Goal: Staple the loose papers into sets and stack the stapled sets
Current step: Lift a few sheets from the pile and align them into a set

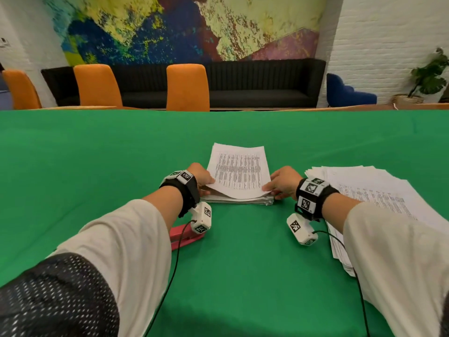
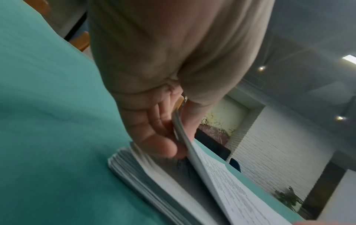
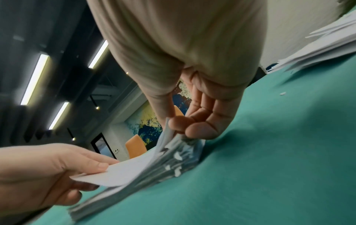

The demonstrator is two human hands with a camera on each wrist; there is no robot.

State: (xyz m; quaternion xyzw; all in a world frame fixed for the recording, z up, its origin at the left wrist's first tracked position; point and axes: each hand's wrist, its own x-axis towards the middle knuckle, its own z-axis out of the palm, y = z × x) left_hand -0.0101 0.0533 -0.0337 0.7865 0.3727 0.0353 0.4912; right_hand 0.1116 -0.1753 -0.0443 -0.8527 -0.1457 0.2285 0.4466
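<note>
A stack of stapled sets (image 1: 239, 202) lies mid-table on the green cloth. The top paper set (image 1: 239, 171), printed with columns of text, is lifted at its near edge and curves down onto the stack. My left hand (image 1: 208, 184) pinches its near-left corner and my right hand (image 1: 270, 188) pinches its near-right corner. In the left wrist view, thumb and fingers of the left hand (image 2: 179, 137) clamp the set's edge (image 2: 221, 175) above the stack (image 2: 146, 175). In the right wrist view, the right hand (image 3: 179, 126) grips the corner over the stack (image 3: 138, 175). The left hand (image 3: 57, 167) holds the other corner.
A red stapler (image 1: 185, 238) lies on the cloth under my left wrist. A wide, fanned pile of loose papers (image 1: 369, 188) sits at the right under my right forearm, with its edge (image 3: 318, 50) in the right wrist view. Orange chairs (image 1: 187, 87) stand beyond the table's far edge.
</note>
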